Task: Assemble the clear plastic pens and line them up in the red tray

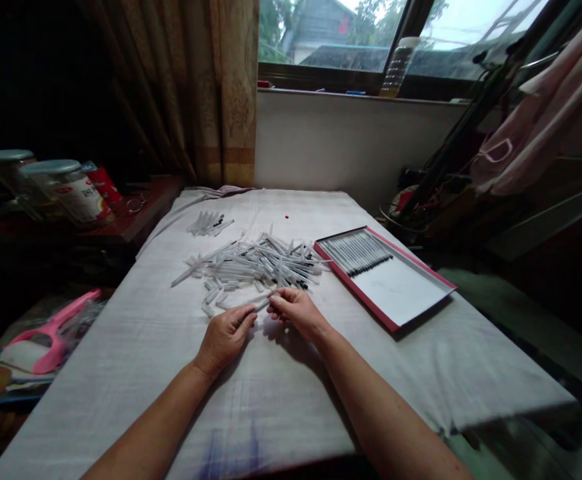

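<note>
My left hand (228, 335) and my right hand (295, 311) meet over the cloth-covered table, both closed. Between their fingertips runs a thin clear pen (261, 306), gripped at each end; its finer parts are too small to make out. Just beyond my hands spreads a loose pile of clear pen parts (255, 261), some with dark ends. Several short clear caps (211, 295) lie at the pile's near left edge. To the right, a shallow red-rimmed box (401, 287) holds a row of pens (359, 250) with black tips along its far left part.
A smaller group of clear caps (205, 224) lies at the back left of the white tablecloth (171, 373). A tiny red piece (287, 217) sits behind the pile. Lidded jars (73, 190) stand on a side table at left, with pink scissors-like handles (53, 333) below.
</note>
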`<act>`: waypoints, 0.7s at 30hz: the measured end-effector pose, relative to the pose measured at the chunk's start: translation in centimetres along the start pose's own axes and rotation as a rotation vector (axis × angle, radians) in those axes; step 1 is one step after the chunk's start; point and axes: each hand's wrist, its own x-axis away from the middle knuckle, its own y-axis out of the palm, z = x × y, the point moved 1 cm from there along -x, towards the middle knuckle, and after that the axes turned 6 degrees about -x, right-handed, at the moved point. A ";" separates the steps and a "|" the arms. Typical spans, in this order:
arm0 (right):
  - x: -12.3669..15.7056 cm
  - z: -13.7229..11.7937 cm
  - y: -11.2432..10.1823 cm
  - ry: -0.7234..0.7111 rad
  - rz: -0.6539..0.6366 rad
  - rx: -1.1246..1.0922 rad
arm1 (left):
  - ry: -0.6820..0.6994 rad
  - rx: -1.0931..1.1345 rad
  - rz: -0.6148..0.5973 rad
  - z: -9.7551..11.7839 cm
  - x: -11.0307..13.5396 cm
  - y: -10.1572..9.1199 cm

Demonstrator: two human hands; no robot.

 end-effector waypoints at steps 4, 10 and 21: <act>0.1 0.6 0.9 -0.044 -0.039 -0.019 | -0.069 0.103 0.010 0.4 -0.5 0.5; -0.4 -0.9 0.2 -0.175 0.109 0.029 | -0.114 0.127 -0.032 0.3 -0.6 0.3; -5.9 -13.5 -16.1 -0.353 0.655 0.930 | -0.079 0.039 -0.099 0.5 -0.4 0.1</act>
